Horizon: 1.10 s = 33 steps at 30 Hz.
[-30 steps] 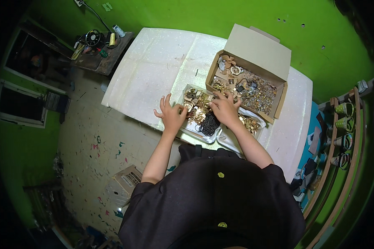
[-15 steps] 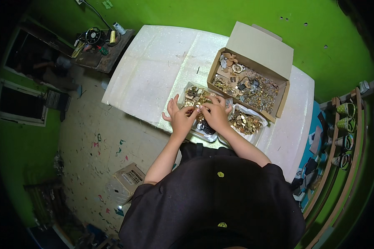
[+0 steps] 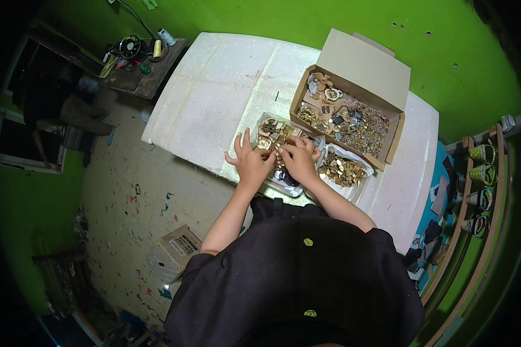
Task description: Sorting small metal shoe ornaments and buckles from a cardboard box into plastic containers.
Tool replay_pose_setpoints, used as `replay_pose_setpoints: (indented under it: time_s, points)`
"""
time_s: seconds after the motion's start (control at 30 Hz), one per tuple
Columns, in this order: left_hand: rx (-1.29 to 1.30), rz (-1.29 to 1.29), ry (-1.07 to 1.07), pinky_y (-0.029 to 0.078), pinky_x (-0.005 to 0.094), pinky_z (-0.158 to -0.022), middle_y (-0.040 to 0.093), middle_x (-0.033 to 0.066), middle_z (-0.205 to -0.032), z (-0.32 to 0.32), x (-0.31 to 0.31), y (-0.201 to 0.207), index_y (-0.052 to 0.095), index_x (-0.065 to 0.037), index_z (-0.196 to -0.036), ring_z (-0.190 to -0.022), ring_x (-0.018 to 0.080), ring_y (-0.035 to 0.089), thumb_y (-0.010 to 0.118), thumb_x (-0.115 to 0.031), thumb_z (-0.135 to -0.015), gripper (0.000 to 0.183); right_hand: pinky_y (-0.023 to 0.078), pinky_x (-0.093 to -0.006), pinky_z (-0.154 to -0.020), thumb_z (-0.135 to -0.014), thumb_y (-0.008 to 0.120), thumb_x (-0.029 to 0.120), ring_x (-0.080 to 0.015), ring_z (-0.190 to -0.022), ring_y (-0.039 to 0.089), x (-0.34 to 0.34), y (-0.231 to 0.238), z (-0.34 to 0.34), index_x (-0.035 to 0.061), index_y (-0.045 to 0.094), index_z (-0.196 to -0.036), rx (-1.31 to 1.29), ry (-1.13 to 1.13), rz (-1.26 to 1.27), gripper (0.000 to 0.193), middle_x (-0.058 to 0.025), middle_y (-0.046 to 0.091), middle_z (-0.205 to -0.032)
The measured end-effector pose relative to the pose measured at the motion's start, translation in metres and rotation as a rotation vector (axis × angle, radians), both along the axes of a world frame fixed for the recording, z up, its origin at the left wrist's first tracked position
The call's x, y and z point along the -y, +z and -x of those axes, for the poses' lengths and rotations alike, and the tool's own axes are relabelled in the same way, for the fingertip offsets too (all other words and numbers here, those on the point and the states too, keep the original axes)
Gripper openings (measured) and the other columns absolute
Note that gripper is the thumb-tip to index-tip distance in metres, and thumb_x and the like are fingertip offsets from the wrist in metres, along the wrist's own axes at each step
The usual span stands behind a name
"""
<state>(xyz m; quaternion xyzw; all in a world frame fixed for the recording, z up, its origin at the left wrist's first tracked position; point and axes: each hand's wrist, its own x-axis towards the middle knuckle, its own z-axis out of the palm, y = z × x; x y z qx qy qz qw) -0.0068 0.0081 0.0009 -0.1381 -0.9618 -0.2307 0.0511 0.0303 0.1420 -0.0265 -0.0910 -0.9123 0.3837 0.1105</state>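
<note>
Left hand, right hand: thumbs and forefingers bent near together; whether gripping, cannot tell. Tray of metal bits: directly beneath both, equally near, long axis running outward past the fingertips. Box: beyond right fingers.

Thread spools, racked sandals and floor scraps suggest a workshop.

The pale tray lay flat on the white bench, near its edge, holding jumbled gold-coloured pieces and black ones.
</note>
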Motion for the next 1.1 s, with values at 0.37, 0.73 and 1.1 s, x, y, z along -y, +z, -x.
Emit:
replay_pose_setpoints:
  time_s: [0.37, 0.73, 1.1]
  points:
    - [0.007, 0.104, -0.043, 0.008, 0.0712, -0.094, 0.028, 0.0208, -0.144, 0.021, 0.011, -0.015, 0.072, -0.009, -0.068, -0.133, 0.0371, 0.021, 0.069, -0.029, -0.068, 0.021, 0.015, -0.0498, -0.095, -0.081, 0.062, 0.031, -0.0254, -0.119, 0.036, -0.01, -0.004, 0.002, 0.0188, 0.067, -0.101, 0.012, -0.074, -0.019, 0.024, -0.0055, 0.053, -0.119]
    - [-0.011, 0.25, -0.016, 0.008, 0.0696, -0.095, 0.024, 0.0195, -0.145, 0.038, 0.008, -0.015, 0.069, -0.009, -0.075, -0.135, 0.0355, 0.019, 0.066, -0.026, -0.07, 0.018, 0.015, -0.0529, -0.094, -0.077, 0.063, 0.026, -0.0242, -0.119, 0.037, -0.025, 0.007, -0.003, 0.0191, 0.066, -0.1, 0.043, -0.151, 0.053, 0.024, -0.003, 0.053, -0.117]
    - [-0.229, 0.063, -0.138, 0.011, 0.071, -0.092, 0.029, 0.0155, -0.142, 0.041, -0.025, -0.01, 0.067, -0.021, -0.099, -0.131, 0.0363, 0.023, 0.063, -0.026, -0.076, 0.023, 0.016, -0.0433, -0.097, -0.077, 0.062, 0.02, -0.0206, -0.114, 0.041, -0.062, 0.028, -0.007, 0.0183, 0.067, -0.098, -0.061, -0.214, 0.058, 0.022, -0.0017, 0.055, -0.111]
